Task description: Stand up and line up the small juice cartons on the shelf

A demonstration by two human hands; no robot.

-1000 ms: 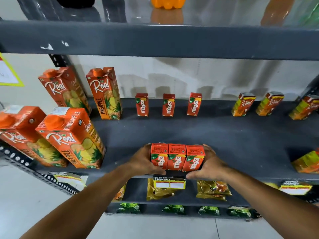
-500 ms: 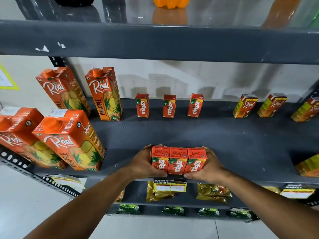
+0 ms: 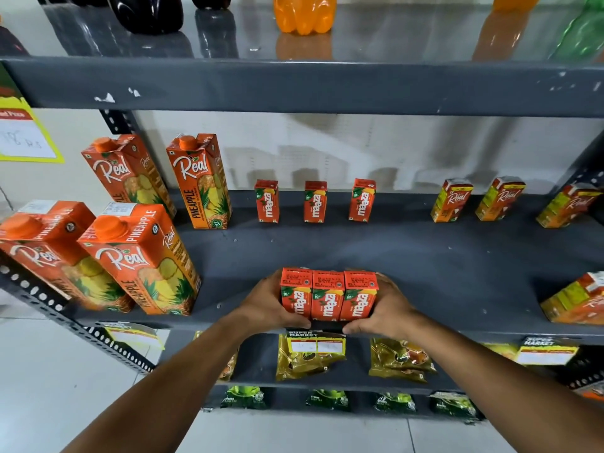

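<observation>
Both hands [image 3: 271,302] press three cartons [image 3: 328,297] together at shelf [image 3: 441,273] front edge

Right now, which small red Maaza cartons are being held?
The three red Maaza cartons at the shelf's front edge, pressed together between the left hand and right hand.

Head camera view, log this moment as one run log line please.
left hand + right hand: pressing three small red Maaza cartons together | cartons: upright, touching, front edge of grey metal shelf

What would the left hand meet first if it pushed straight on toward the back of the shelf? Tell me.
Probably bare shelf, then the leftmost back maaza carton. The left hand points roughly there, but depth is unclear.
</observation>
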